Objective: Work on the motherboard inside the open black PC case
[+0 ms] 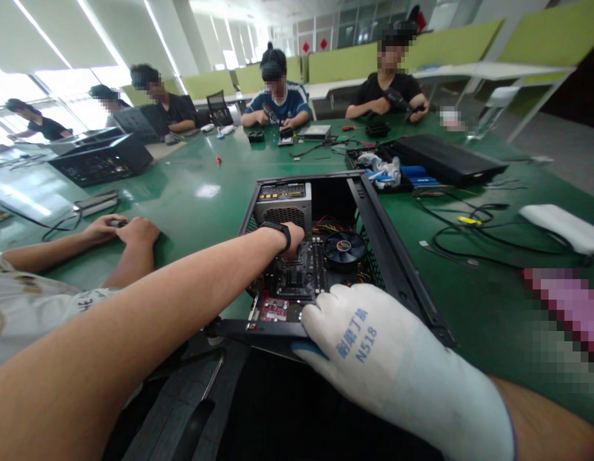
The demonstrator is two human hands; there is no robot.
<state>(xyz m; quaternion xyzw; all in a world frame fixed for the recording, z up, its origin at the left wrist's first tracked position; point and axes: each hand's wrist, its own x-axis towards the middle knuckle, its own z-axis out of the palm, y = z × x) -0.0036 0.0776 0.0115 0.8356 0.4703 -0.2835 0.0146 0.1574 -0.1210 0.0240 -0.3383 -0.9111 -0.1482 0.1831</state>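
An open computer case [407,275] lies on the green table in front of me. Inside it are a power supply [282,208], a motherboard [297,272], a round black cooling fan [343,248] and a red circuit card [275,309]. My left hand [293,238], bare with a black wristband, reaches into the case beside the power supply, over the motherboard. Its fingertips are hidden, so I cannot make out what they touch. My right hand [357,339], in a white work glove, is closed over the near edge of the case, thumb below the rim.
At left, a co-worker's hands [128,232] rest on the table [191,205]. Black cables [489,224] and a white object [563,227] lie at right. Behind are gloves [380,169], a black panel [443,157] and another case [104,157]. Several people sit across the table.
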